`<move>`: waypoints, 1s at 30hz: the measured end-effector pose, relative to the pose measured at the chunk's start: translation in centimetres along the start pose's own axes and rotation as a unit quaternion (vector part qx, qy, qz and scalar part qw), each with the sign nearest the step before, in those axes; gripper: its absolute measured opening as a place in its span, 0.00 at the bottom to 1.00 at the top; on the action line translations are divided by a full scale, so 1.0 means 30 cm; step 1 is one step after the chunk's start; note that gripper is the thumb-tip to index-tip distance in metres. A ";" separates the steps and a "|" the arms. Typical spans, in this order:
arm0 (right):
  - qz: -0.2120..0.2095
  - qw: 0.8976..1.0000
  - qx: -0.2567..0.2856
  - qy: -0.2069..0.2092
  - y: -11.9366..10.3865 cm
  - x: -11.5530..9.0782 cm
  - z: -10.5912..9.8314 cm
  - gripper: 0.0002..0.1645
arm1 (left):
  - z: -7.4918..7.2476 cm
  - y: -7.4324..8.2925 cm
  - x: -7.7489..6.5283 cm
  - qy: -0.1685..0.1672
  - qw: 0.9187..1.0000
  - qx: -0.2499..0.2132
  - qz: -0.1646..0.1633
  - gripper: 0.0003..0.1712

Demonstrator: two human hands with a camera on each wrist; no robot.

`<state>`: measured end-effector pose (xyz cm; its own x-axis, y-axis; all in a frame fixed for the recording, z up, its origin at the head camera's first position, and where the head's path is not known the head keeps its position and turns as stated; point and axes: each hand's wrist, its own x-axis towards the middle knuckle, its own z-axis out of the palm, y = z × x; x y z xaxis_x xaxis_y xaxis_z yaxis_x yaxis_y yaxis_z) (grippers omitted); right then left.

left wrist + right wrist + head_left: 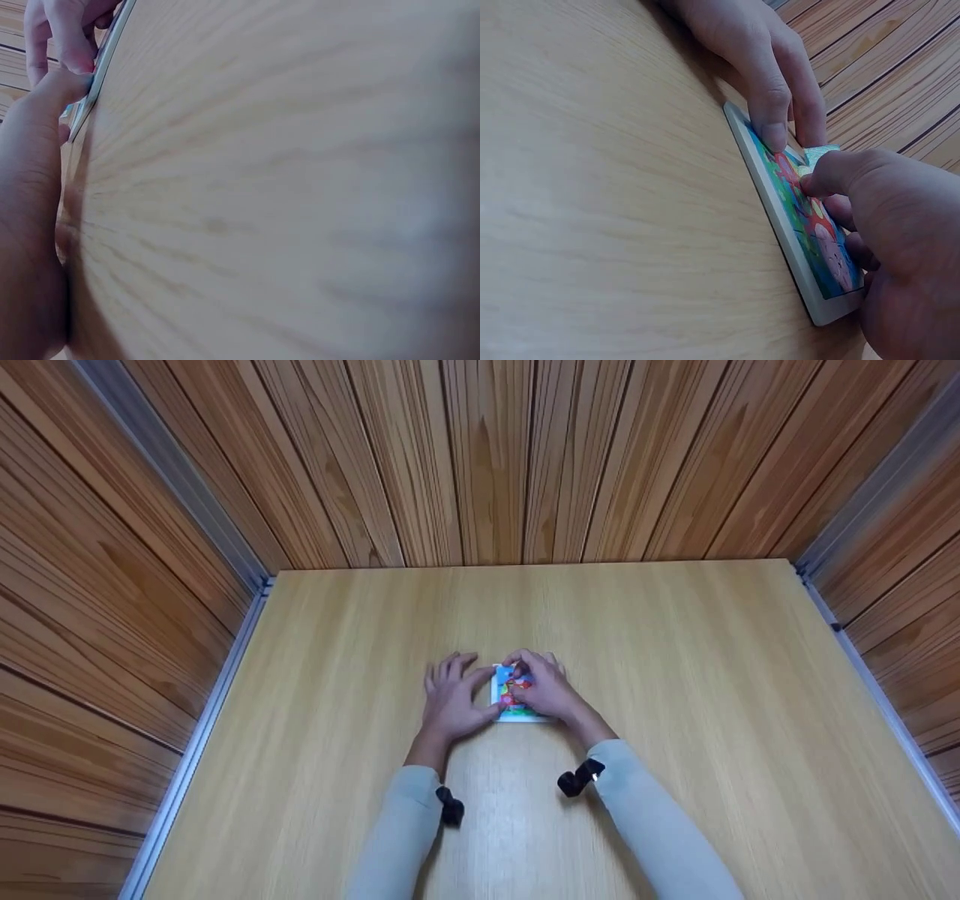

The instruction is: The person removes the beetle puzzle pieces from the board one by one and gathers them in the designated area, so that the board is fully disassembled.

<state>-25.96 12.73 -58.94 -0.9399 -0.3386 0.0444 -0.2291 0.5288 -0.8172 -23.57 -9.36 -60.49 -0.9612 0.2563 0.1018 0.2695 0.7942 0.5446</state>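
Observation:
A small jigsaw puzzle (517,709) with a bright cartoon picture and a white border lies on the table between both hands. My left hand (454,701) is spread at its left side, fingers extended on the table. In the right wrist view the left thumb (772,135) presses on the picture near one end of the board. Over the puzzle's right part, my right hand (551,690) has thumb and fingers curled together, pinching a pale green-blue puzzle piece (821,153) tilted up from the board. The right hand hides part of the picture.
The light wooden table (337,660) stretches around the puzzle on all sides. Wood-panelled walls (487,465) rise at the back, left and right, with grey metal strips (202,712) along the side edges. Each sleeve carries a small black camera (450,808) at the wrist.

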 end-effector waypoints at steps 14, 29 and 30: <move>0.041 0.999 0.015 0.008 -0.024 0.002 -0.001 0.21 | 0.003 -0.005 -0.003 0.004 1.000 0.001 0.006 0.42; 0.020 0.999 0.023 0.023 -0.021 0.000 0.001 0.20 | 0.005 0.000 -0.001 -0.001 1.000 0.006 -0.003 0.43; 0.023 0.999 0.025 0.024 -0.022 -0.001 -0.001 0.20 | 0.008 -0.002 -0.001 0.000 1.000 0.004 -0.003 0.43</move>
<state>-25.80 12.40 -58.38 -0.9605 -0.2763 0.0339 -0.1746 0.5030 -0.8465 -23.54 -9.29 -60.73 -0.9626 0.2525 0.0982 0.2647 0.7995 0.5392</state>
